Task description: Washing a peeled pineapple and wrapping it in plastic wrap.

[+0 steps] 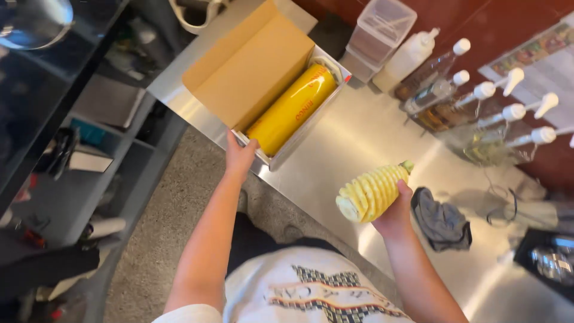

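Observation:
My right hand (396,210) grips a peeled, spiral-cut pineapple (372,192), held on its side above the steel counter (359,137). My left hand (240,157) rests on the near end of a cardboard dispenser box (251,69) with its lid open. Inside the box lies a yellow roll of cling film (293,107). The fingertips touch the box's end wall, close to the roll.
A crumpled grey cloth (441,222) lies on the counter right of the pineapple. Several pump bottles (472,98) and a clear plastic container (379,30) stand along the back. Dark shelving (72,161) sits at the left, beyond the counter edge.

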